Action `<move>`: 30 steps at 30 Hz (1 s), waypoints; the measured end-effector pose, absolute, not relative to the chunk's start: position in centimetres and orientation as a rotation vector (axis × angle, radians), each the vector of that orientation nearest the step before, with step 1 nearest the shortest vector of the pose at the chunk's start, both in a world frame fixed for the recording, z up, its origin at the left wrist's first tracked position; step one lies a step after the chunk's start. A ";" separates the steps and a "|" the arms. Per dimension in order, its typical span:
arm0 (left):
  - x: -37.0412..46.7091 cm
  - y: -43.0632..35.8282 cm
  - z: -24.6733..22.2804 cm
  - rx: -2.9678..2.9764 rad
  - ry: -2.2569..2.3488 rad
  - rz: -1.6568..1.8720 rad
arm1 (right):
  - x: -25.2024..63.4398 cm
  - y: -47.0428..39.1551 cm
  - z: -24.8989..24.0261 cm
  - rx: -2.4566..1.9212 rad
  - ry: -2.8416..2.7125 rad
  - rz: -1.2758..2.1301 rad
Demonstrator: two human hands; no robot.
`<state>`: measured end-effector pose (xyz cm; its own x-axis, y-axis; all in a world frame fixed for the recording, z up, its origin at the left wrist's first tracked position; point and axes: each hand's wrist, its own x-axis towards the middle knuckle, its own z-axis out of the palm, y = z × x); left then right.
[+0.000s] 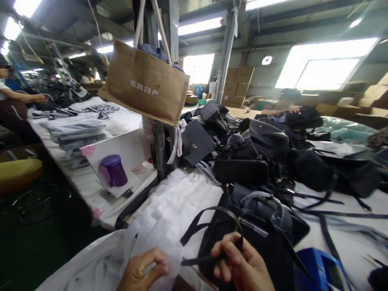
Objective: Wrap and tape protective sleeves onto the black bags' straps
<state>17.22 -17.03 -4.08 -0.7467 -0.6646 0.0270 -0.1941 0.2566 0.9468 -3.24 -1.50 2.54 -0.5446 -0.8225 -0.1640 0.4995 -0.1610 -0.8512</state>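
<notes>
Between the thumb and curled fingers of my right hand (240,265) is a black strap (195,261), whose end points left. A loop of strap rises above that hand. My left hand (143,270) pinches the edge of a thin translucent white sheet (167,268), a short distance left of the strap end. Behind and below my right hand lies a black bag (257,247) with a clear plastic piece on top. White sheets (175,200) are piled beyond my left hand.
Black bags (241,171) are heaped ahead. A blue object (323,275) stands at the lower right. A purple cup (114,170) sits in a white tray at left. A brown bag (145,83) hangs from a post. Two people work farther off.
</notes>
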 end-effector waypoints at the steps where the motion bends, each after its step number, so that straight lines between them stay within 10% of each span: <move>1: 17.4 -17.2 -4.2 0.764 -2.124 -1.477 | -3.4 -1.3 3.0 -0.427 1.117 -1.853; 30: 18.2 -16.9 -4.2 0.689 -2.126 -1.369 | -0.1 -4.3 2.7 -0.358 1.096 -1.969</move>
<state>18.21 -16.91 -4.25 -0.7382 -0.6582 0.1476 -0.1379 0.3614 0.9222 -0.08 -4.27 2.70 -0.6119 -0.7784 -0.1400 0.5292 -0.2713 -0.8040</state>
